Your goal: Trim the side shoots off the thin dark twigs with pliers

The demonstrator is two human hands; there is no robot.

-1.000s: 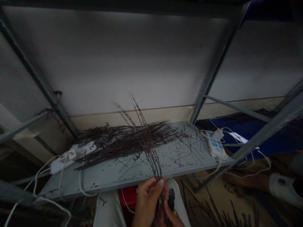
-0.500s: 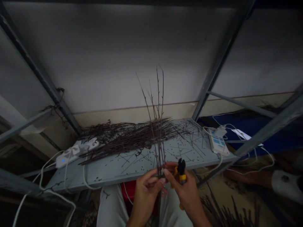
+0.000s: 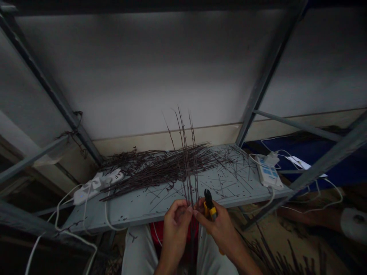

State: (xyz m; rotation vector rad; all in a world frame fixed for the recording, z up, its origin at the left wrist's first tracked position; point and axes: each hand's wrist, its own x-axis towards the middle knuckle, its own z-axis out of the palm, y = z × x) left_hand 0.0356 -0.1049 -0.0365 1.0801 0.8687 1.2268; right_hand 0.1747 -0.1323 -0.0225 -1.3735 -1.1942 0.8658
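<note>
Because the left hand (image 3: 177, 221) pinches the loose twigs (image 3: 189, 187) only between thumb and fingertips, the bunch could slip or fan apart; its tips spread wide above the shelf (image 3: 137, 216), and I can make out nothing binding them up there. The twigs stand nearly upright between both hands, their lower ends running down between the person's legs (image 3: 139, 248), in front of something red (image 3: 159, 232). The right hand (image 3: 220, 226) has thumb and forefinger closed in at the same spot, with yellow-handled pliers (image 3: 211, 206) tucked in its grasp as well. That double load may weaken the pinch, and the pliers could swing into the stems and nick or snap one. Whether a tie sits between the fingertips I cannot tell. Thin tips cross in front of the brown pile (image 3: 155, 172), so leaning forward might snag them there. At the left, a white cable (image 3: 106, 212) hangs over the shelf's front edge, and a careless elbow could drag the power strip (image 3: 84, 193) along with it
</note>
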